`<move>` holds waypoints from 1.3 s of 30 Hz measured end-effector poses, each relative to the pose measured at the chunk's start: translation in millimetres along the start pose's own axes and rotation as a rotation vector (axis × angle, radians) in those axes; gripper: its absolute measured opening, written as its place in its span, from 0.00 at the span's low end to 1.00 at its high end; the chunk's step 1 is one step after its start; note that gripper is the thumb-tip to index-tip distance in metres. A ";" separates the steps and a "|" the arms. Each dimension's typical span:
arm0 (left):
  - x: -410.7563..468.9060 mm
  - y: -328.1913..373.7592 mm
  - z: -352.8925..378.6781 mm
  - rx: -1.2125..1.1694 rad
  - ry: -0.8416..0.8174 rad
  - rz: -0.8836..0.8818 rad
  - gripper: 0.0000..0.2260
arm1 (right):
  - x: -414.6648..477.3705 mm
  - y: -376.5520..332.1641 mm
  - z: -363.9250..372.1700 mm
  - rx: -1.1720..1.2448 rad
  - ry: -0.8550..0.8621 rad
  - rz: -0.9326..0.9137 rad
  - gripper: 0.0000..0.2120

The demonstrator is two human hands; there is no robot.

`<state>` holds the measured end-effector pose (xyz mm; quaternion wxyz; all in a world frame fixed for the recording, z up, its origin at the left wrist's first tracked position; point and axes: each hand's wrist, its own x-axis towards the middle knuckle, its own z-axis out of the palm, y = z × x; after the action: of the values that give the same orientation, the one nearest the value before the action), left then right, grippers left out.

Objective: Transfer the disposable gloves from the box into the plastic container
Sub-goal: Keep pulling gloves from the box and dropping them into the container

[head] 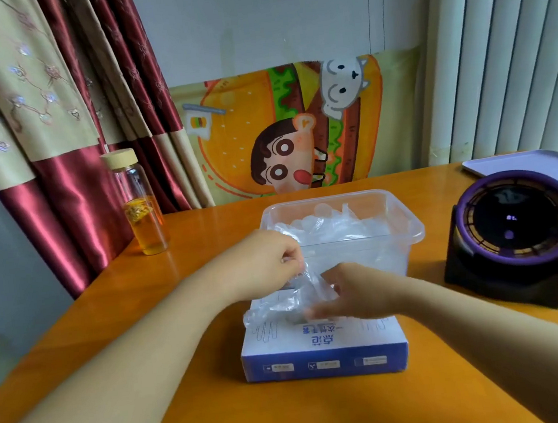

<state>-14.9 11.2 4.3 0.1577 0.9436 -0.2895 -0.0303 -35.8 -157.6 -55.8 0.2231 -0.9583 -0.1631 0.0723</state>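
1. Pinching a clear glove point(280, 306) by its upper edge, the left hand point(269, 264) hovers just in front of the plastic container point(405, 218), fingers curled on the film.
2. The right hand point(352, 296), slightly blurred, lies over the top of the box point(323, 348), its fingers curled into the lower part of the same glove.
3. The glove hangs crumpled between the two hands, its loose end trailing over the left of the box top.
4. The blue-and-white box lies flat on the desk point(222, 406), just in front of the container.
5. A heap of gloves point(334, 228) lies inside the container.
6. A glass bottle point(141, 205) of orange liquid stands at the far left, a purple-rimmed fan point(518, 238) at the right, and a pale tray point(541, 163) behind the fan.
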 end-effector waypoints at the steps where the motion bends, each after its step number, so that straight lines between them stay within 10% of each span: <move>1: -1.5 -0.4 0.3 -0.045 0.029 0.006 0.08 | 1.1 0.4 1.8 0.076 0.004 0.004 0.17; 8: -4.7 -7.8 3.0 -0.222 0.215 0.053 0.11 | 5.5 2.7 8.3 0.402 0.096 0.058 0.24; 26: -3.0 -40.1 -26.6 -0.685 0.887 -0.027 0.11 | 10.4 16.2 22.9 0.080 0.188 0.104 0.14; 32: 2.4 -48.8 -33.5 -0.974 0.809 -0.080 0.12 | -11.4 7.3 -27.0 0.142 -0.049 -0.002 0.30; 39: 9.7 -44.9 -44.0 -1.325 0.642 -0.035 0.08 | -26.1 -9.1 -90.3 0.499 0.288 -0.119 0.09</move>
<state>23.8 53.3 32.2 0.7713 0.6173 -0.1349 0.0764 -43.8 -195.4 30.4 0.4765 -0.8630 -0.1629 -0.0398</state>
